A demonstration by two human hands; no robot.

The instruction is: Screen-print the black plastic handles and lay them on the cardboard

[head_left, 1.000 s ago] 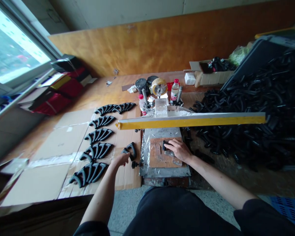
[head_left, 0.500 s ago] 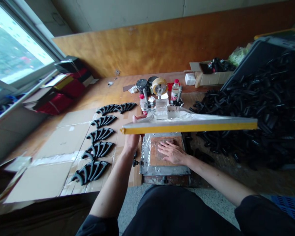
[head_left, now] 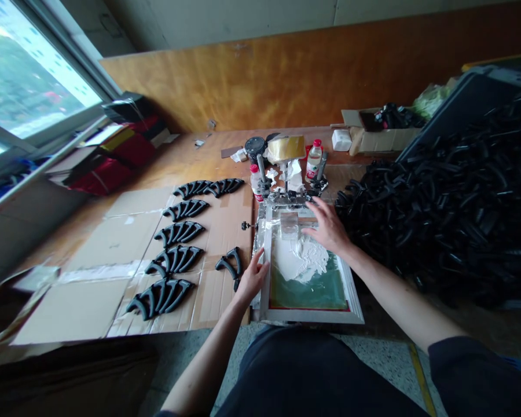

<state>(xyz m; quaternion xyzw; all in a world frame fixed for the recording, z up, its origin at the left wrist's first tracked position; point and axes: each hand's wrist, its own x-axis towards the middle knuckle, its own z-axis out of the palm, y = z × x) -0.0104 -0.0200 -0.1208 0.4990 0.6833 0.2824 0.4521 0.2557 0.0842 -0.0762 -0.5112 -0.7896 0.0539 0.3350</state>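
A metal-framed screen (head_left: pixel 356 301) lies flat in front of me, with a green mesh and a patch of white paste (head_left: pixel 301 260) on its upper half. A squeegee block (head_left: pixel 289 226) stands in the paste. My left hand (head_left: pixel 253 275) is at the frame's left edge, fingers apart, holding nothing. Over the upper right part of the screen is my right hand (head_left: pixel 327 227), its fingers spread near the block and not closed on it. Black curved parts (head_left: pixel 231 265) lie on the cardboard (head_left: pixel 212 295) just left of my left hand.
Rows of black curved parts (head_left: pixel 160 298) cover the cardboard on the left. A large heap of black parts (head_left: pixel 434 220) fills the right side. Behind the screen stand bottles (head_left: pixel 314 159), a black tub (head_left: pixel 255 149) and clamp posts. An open carton (head_left: pixel 386 139) sits back right.
The raised screen has come down flat. My right hand has left the board beneath and moved up over the screen. My left hand has let go of the frame. Black parts now lie beside it.
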